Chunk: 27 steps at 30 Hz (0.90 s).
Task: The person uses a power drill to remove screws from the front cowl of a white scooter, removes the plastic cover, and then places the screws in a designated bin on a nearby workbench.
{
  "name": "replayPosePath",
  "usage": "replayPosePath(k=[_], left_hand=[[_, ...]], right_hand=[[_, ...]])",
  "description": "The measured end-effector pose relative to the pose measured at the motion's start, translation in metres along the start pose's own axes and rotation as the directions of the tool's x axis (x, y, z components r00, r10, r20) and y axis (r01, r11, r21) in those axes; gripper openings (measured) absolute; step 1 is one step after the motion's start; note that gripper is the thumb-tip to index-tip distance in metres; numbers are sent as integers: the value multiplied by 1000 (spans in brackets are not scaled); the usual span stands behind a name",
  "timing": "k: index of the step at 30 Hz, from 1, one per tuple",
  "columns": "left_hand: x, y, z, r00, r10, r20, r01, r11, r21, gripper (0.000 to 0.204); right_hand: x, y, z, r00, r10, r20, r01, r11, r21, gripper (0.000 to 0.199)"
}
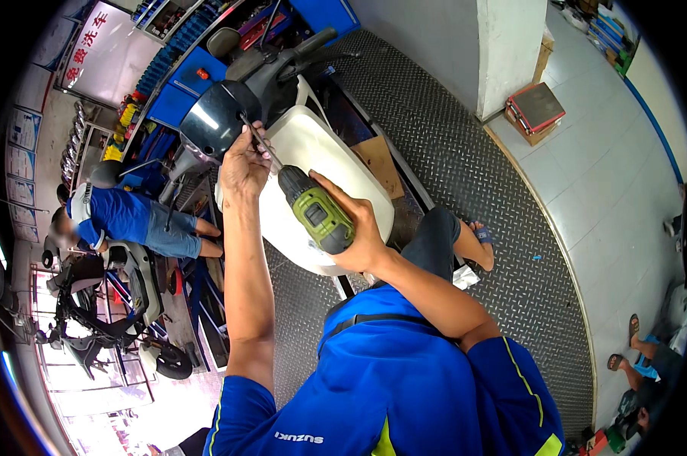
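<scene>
My right hand (364,234) grips a green and black cordless drill (317,213). From its chuck a long thin driver bit (257,135) slants up and left to the dark glossy scooter panel (220,114). My left hand (246,169) has its fingers closed around the bit, close to the panel's lower right edge; the exact contact at the fingertips is partly hidden. Beneath the drill lies a large cream-white scooter body panel (301,140), running down toward my waist. The bit's tip meets the dark panel near its right side.
Scooter handlebars (305,45) and a round mirror (223,42) rise beyond the panel. A person in blue (127,216) bends over another scooter (104,304) at left. Cardboard (377,163) lies right of the white panel, on the metal-plate platform (434,114). A box (535,108) stands farther right.
</scene>
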<state>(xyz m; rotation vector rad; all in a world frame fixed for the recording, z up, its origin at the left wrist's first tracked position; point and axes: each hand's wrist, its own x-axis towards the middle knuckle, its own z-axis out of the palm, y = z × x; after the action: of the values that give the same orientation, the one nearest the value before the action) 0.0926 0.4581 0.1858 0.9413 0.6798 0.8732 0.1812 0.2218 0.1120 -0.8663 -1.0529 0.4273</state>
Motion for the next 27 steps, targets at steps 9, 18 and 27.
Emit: replayPosePath(k=[9,18,27], left_hand=[[20,10,-7,997,-35,67,37,998,-40,24],[17,9,-1,1000,-20,-3,20,997,-76,23],[8,-5,-7,993,-96,63,104,985,-138,25]], right_hand=[[16,-10,6,999,45,-13,-45,999,8,86],[24,-11,6,1000,6,-5,-7,1000,-26,86],[41,-31,-7,993,67,94,-49,982,-185,89]])
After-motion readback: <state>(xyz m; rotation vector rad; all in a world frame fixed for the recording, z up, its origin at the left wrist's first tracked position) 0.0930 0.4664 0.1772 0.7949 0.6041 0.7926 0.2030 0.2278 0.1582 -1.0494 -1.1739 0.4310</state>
